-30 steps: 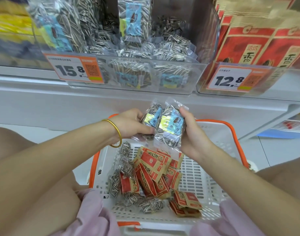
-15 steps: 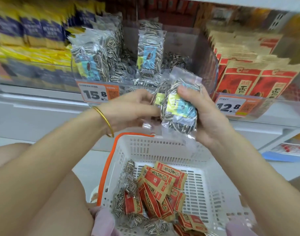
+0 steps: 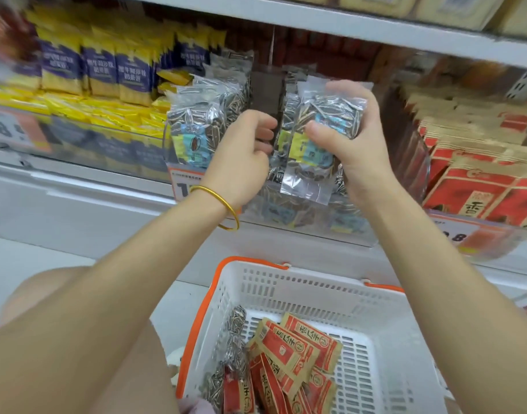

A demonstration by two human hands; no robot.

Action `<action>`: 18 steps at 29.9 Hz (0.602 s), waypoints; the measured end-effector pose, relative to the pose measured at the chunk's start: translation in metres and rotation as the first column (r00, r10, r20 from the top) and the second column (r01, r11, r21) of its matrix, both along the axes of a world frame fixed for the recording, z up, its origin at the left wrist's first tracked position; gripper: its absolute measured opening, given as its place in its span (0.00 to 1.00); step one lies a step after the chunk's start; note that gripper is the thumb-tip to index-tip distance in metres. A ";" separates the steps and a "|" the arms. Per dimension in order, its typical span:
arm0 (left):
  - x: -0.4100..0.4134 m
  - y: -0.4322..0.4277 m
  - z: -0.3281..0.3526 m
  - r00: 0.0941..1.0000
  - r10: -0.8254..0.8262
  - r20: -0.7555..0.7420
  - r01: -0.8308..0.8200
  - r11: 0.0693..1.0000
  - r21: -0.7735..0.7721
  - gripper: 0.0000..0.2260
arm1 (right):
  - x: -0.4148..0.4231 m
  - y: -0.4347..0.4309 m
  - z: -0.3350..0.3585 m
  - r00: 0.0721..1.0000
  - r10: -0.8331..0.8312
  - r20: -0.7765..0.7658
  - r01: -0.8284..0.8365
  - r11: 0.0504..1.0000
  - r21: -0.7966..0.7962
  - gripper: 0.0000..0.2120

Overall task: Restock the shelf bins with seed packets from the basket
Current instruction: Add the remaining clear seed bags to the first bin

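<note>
Now mid-restock, right hand (image 3: 348, 144) grips striped seed packets (image 3: 325, 115) over the clear bin (image 3: 417, 162) at the front edge of the shelf (image 3: 92, 186), left hand (image 3: 241, 156) curled at their side, hold unclear; next, lower them upright into the bin, more wait in the basket (image 3: 301, 282).

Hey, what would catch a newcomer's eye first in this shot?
The left hand, wearing a gold bangle, and the right hand hold clear seed packets in front of the shelf, mid-frame. Below, a white basket with an orange rim holds red packets.
</note>
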State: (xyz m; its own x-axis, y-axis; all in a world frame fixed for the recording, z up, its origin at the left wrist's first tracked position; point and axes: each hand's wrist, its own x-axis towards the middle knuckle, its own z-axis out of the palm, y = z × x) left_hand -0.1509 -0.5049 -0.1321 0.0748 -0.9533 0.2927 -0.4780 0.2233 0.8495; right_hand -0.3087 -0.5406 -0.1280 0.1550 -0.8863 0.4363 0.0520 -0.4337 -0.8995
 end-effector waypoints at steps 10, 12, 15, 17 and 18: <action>0.005 -0.007 -0.001 0.996 -0.039 0.085 0.031 0.994 0.101 0.23 | -0.008 -0.003 -0.005 0.983 0.009 -0.182 -0.007 1.000 0.009 0.22; 0.005 -0.007 -0.002 0.995 -0.044 0.094 0.034 0.994 0.102 0.23 | -0.014 -0.006 -0.006 0.978 -0.012 -0.207 0.015 1.000 0.013 0.23; 0.004 -0.008 -0.002 0.991 -0.057 0.124 0.045 0.994 0.101 0.24 | -0.019 -0.010 -0.004 0.966 -0.069 -0.249 0.069 0.998 -0.010 0.19; 0.004 -0.008 -0.002 0.987 -0.069 0.145 0.055 0.994 0.097 0.24 | -0.021 -0.012 -0.004 0.965 -0.095 -0.244 0.090 0.995 -0.030 0.17; 0.003 -0.008 -0.002 0.986 -0.072 0.149 0.058 0.994 0.095 0.24 | -0.020 -0.012 -0.004 0.965 -0.116 -0.235 0.107 0.993 -0.051 0.16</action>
